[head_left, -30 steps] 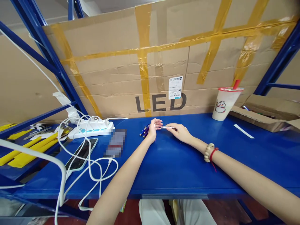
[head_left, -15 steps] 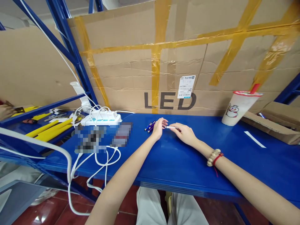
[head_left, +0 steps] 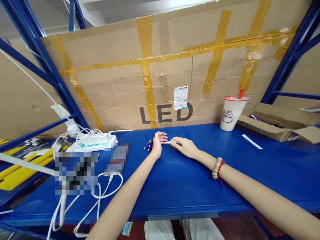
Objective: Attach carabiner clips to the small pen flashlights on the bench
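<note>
My right hand (head_left: 186,146) pinches a slim white pen (head_left: 170,142) that lies nearly level, its tip pointing at my left hand. My left hand (head_left: 157,144) rests on its edge on the blue table (head_left: 172,180), fingers stretched out to the right with the palm towards the pen. Against the back of that hand lie several dark blue and purple pens (head_left: 148,144), partly hidden by it. Whether the white pen's tip touches my left fingers I cannot tell.
A drink cup (head_left: 233,115) with a red straw stands at right, beside a cardboard box (head_left: 280,133) and a white strip (head_left: 252,141). On the left are a phone (head_left: 118,158), white cables (head_left: 98,200) and a power strip (head_left: 95,141). A large carton (head_left: 120,93) closes off the back.
The view has shifted, so the table and things on it appear further left. Both hands keep nearly the same pose, with the white pen still in my right hand.
</note>
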{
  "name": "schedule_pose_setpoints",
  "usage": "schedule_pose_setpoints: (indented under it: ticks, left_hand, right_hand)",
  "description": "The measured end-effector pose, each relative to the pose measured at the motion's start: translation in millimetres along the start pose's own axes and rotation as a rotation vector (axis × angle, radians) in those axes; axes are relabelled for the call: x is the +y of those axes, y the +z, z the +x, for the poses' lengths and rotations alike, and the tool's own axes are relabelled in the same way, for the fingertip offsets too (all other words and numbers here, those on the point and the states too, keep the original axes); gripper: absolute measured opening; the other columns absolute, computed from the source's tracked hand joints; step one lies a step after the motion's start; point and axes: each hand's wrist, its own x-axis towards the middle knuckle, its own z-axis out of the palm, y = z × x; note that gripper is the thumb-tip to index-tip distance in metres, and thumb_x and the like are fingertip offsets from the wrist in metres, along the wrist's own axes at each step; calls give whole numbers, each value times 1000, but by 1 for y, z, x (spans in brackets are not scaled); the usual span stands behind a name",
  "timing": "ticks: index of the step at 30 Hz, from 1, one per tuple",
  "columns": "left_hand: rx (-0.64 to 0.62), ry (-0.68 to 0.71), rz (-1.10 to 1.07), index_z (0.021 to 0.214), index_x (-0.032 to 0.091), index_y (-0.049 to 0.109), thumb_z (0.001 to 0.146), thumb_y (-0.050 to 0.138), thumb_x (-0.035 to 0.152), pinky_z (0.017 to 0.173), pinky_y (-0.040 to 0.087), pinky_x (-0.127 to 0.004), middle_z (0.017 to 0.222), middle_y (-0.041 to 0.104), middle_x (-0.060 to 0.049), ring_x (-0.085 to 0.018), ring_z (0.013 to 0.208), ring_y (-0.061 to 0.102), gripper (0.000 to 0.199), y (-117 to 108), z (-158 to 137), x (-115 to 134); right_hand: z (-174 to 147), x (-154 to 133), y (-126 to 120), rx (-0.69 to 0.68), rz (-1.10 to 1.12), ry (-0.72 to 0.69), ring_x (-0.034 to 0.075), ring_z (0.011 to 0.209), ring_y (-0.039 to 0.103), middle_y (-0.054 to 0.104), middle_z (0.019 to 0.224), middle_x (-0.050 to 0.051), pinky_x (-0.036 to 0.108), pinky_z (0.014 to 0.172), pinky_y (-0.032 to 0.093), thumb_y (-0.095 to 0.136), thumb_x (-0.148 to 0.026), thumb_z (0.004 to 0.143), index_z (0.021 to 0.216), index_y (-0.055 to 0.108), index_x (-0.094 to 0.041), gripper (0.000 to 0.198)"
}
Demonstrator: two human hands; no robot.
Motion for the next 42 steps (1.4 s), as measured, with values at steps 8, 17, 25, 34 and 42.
schedule_pose_setpoints:
  ticks: [8, 17, 25, 34, 42]
  left_hand:
    - [-96, -21, -34, 81, 7, 54, 86, 26, 32, 64, 38, -21, 76, 55, -9, -12, 66, 52, 38, 11, -8, -4]
    - [-90, 20, -10, 77, 8, 56, 87, 28, 29, 63, 38, -21, 74, 55, -7, -12, 68, 52, 36, 13, 2, -11]
    - [-5, 27, 2, 77, 8, 54, 88, 25, 32, 63, 38, -23, 75, 56, -9, -13, 66, 54, 39, 4, 12, -8]
    - [-102, 17, 25, 80, 8, 52, 86, 24, 31, 67, 40, -21, 79, 56, -10, -13, 74, 54, 37, 17, 0, -12]
    - [-93, 180, 281, 84, 13, 53, 86, 25, 27, 72, 40, -23, 85, 57, -7, -14, 83, 54, 32, 14, 1, -25]
  right_hand:
    - [1, -2, -5, 33, -23, 27, 6, 80, 51, 59, 91, -5, 18, 64, 28, 46, -53, 85, 93, 65, -30, 31]
    - [5, 8, 0, 35, -35, 77, 8, 74, 49, 56, 79, 1, 21, 61, 28, 23, -56, 92, 73, 55, -14, 56]
    - [4, 6, -5, -1, 42, 101, 6, 75, 52, 60, 89, -6, 19, 61, 30, 45, -62, 80, 86, 65, -29, 39]
    - [5, 7, -4, 88, 119, 84, 7, 79, 51, 60, 92, -3, 19, 66, 31, 45, -52, 85, 90, 65, -26, 34]
    - [4, 9, -2, 77, -24, 163, 9, 77, 50, 56, 81, 0, 21, 62, 28, 24, -51, 93, 76, 54, -15, 50]
